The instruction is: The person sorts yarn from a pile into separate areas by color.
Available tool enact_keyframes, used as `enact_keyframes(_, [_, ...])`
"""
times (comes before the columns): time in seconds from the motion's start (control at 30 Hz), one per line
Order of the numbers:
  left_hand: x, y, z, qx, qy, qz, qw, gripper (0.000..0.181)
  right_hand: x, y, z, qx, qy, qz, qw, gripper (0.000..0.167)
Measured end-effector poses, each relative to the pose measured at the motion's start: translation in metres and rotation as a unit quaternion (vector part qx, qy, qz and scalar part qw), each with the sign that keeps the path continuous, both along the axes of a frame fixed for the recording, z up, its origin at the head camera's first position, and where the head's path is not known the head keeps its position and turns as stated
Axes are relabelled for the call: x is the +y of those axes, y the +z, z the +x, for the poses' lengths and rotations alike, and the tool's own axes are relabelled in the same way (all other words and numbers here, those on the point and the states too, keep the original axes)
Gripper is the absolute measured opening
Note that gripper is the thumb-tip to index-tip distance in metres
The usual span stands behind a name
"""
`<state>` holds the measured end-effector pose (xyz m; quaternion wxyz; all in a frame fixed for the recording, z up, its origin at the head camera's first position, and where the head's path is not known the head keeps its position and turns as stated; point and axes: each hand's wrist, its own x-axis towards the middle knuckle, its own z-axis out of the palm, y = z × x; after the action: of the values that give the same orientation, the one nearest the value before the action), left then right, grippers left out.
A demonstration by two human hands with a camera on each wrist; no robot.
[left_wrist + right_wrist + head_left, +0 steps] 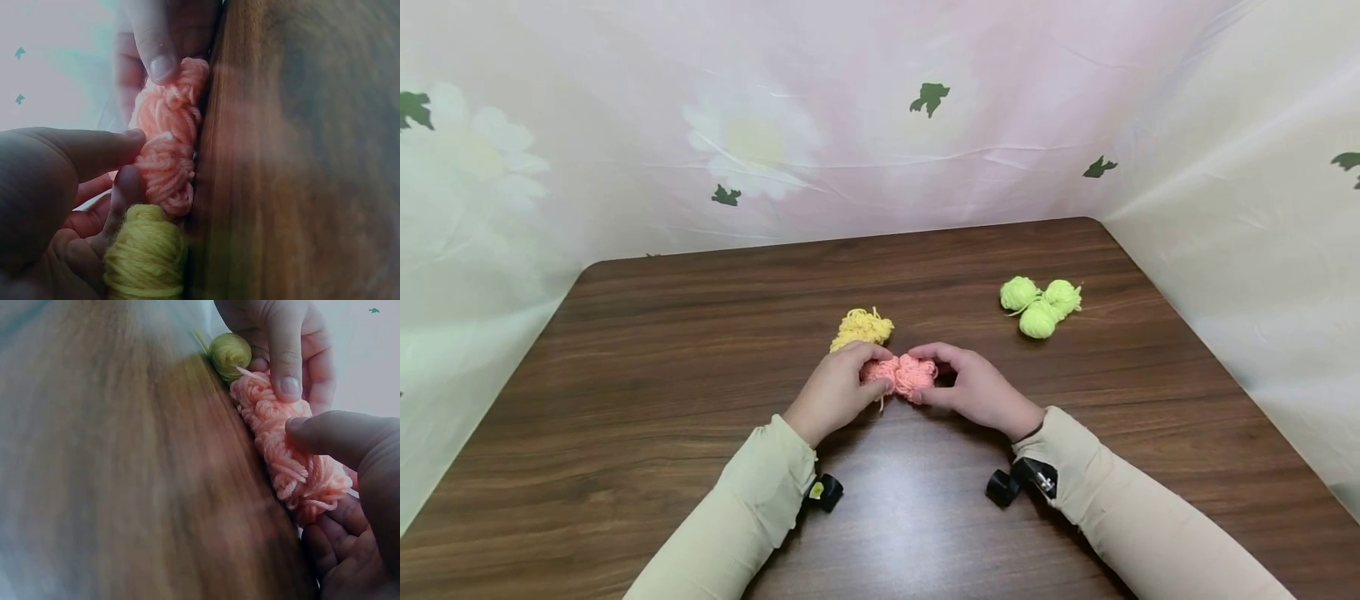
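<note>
Salmon-pink yarn balls (pixel 914 377) lie bunched together on the table, between the two hands. From the left, my left hand (pixel 832 390) holds the bunch between thumb and curled fingers. My right hand (pixel 976 390) grips its right end in the same manner. In the left wrist view the pink yarn (pixel 165 169) shows loose loops and strands, and the right thumb rests on its far part. How many pink balls there are, I cannot tell. Just behind my left hand, yellow yarn balls (pixel 862 326) touch or nearly touch its fingers, partly hidden by it.
Three lime-green yarn balls (pixel 1037 318) sit in a cluster at the back right of the brown wooden table (pixel 662 350). A flower-print curtain (pixel 850 125) hangs along the table's back and sides. Small black cameras (pixel 1002 488) are strapped at both wrists.
</note>
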<state>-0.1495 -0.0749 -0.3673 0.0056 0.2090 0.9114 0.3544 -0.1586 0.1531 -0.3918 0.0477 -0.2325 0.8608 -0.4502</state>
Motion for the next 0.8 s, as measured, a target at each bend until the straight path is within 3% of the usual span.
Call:
enact_keyframes(0.5, [-0.002, 0.002, 0.000, 0.014, -0.024, 0.020, 0.9994, 0.034, 0.004, 0.002, -0.001, -0.011, -0.001, 0.002, 0.9999, 0.047])
enact_keyframes(0.8, [-0.013, 0.007, -0.002, 0.018, -0.046, 0.087, 0.9950, 0.031, 0.006, 0.000, -0.003, -0.011, 0.003, 0.000, 0.9999, 0.045])
